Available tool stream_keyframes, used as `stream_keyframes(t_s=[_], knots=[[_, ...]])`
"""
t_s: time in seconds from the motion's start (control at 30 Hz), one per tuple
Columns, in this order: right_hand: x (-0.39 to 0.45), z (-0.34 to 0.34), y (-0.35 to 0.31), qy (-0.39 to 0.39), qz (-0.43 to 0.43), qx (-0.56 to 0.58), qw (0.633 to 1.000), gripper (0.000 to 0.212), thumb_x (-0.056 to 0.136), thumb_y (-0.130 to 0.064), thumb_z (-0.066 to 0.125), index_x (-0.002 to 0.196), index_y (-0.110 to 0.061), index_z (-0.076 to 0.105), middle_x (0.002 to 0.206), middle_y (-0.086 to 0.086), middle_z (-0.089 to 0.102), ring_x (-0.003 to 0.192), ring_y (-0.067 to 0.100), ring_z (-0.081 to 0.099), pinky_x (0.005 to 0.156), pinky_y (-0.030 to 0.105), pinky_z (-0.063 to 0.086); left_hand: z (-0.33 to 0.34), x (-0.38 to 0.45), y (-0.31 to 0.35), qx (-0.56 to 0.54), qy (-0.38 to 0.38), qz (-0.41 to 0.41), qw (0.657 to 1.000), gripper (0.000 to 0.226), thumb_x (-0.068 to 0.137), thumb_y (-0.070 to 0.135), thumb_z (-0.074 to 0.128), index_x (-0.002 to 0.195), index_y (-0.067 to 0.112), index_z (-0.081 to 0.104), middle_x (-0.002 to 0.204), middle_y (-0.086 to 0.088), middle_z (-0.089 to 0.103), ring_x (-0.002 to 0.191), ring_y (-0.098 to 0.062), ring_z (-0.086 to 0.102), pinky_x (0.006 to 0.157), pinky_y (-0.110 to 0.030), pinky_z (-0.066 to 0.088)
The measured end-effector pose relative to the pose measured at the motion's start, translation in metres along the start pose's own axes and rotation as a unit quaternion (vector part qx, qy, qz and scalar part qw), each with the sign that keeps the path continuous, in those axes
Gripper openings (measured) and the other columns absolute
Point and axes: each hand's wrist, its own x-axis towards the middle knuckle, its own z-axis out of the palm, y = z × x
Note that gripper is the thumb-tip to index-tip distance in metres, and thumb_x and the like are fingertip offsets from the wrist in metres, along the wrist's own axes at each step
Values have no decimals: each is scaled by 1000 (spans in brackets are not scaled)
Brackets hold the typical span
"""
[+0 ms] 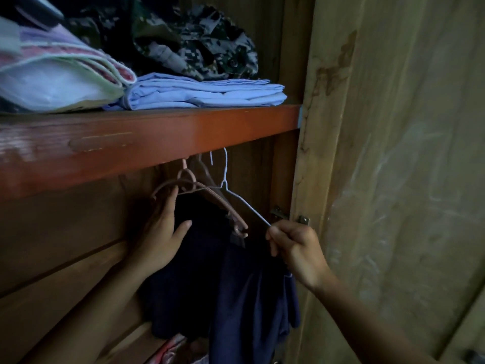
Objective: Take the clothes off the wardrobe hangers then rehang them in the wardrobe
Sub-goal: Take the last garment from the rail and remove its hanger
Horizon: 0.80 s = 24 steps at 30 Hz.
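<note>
Under the red shelf (157, 137) hang a pink plastic hanger (210, 193) and a thin white wire hanger (231, 190), hooked somewhere behind the shelf edge. Dark navy clothes (231, 285) hang below them. My left hand (160, 232) reaches up with straight fingers; its fingertips touch the left end of the pink hanger, the thumb spread toward the dark cloth. My right hand (294, 248) pinches the lower right arm of the wire hanger between thumb and curled fingers.
Folded light-blue cloth (204, 94), a pale pink-and-white folded pile (57, 74) and camouflage clothing (199, 40) lie on the shelf above. The open wooden wardrobe door (393, 153) with a metal hinge (278, 214) stands at the right. Pink patterned cloth (173, 348) lies at the bottom.
</note>
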Motion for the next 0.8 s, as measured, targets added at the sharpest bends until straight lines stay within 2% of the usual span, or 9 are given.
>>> stream_keyframes(t_s=[0.13, 0.23, 0.37, 0.43, 0.53, 0.6, 0.67, 0.73, 0.8], knots=[[-23, -36, 0, 4, 18, 26, 1000, 31, 97, -22, 54, 66, -21, 62, 56, -2, 51, 54, 13, 46, 56, 27, 37, 19, 7, 22, 15, -1, 82, 997, 58, 94, 18, 63, 148, 14, 43, 151, -4, 44, 140, -20, 38, 116, -33, 28], [-46, -70, 2, 36, 21, -35, 999, 45, 98, -11, 56, 56, -25, 55, 50, -10, 46, 51, 3, 41, 53, 22, 33, 40, 6, 42, 25, -27, 119, 992, 43, 94, 18, 63, 137, 17, 56, 134, -1, 61, 123, -20, 56, 104, -32, 42], [-83, -117, 1, 52, 23, -90, 994, 40, 96, -13, 57, 56, -17, 53, 51, -5, 50, 50, 2, 42, 54, 18, 32, 69, 6, 74, -36, -65, 140, 987, 27, 89, 14, 70, 116, 19, 69, 105, 7, 69, 97, -10, 65, 87, -35, 53], [-101, -139, -3, 56, 32, -127, 990, 38, 96, -9, 58, 58, -17, 58, 54, -6, 55, 49, 2, 46, 54, 15, 32, 84, 5, 93, -86, -75, 143, 983, 20, 86, 8, 73, 103, 20, 74, 90, 14, 68, 86, -2, 65, 81, -29, 54], [-129, -176, -10, 71, 31, -219, 973, 35, 96, -10, 60, 62, -21, 61, 55, -15, 57, 51, 1, 50, 54, 14, 33, 101, -2, 124, -170, -105, 130, 971, 28, 85, 5, 72, 96, 31, 75, 89, 24, 68, 86, 4, 65, 75, -8, 47], [-146, -200, -16, 77, 42, -255, 963, 28, 95, -16, 62, 68, -20, 64, 60, -13, 62, 55, 3, 56, 56, 19, 39, 110, -10, 146, -203, -134, 139, 960, 35, 86, 7, 71, 90, 42, 72, 89, 23, 70, 83, 3, 66, 72, -8, 47], [-164, -220, -24, 89, 61, -286, 952, 24, 94, -22, 65, 70, -20, 65, 61, -9, 66, 56, 7, 60, 57, 23, 44, 121, -18, 170, -227, -158, 153, 949, 35, 86, 5, 71, 83, 40, 74, 83, 16, 71, 75, -1, 66, 68, -13, 48], [-180, -237, -33, 104, 69, -302, 945, 27, 94, -25, 66, 67, -23, 63, 57, -9, 64, 52, 6, 58, 54, 18, 39, 132, -27, 195, -263, -164, 155, 938, 37, 84, 1, 72, 79, 37, 76, 78, 12, 72, 70, 1, 65, 65, -11, 47], [-196, -253, -43, 115, 75, -305, 942, 28, 94, -27, 65, 66, -25, 62, 57, -6, 64, 50, 6, 55, 54, 15, 36, 141, -37, 220, -313, -169, 148, 923, 42, 82, -1, 73, 82, 41, 77, 81, 10, 75, 73, -1, 68, 68, -12, 49]])
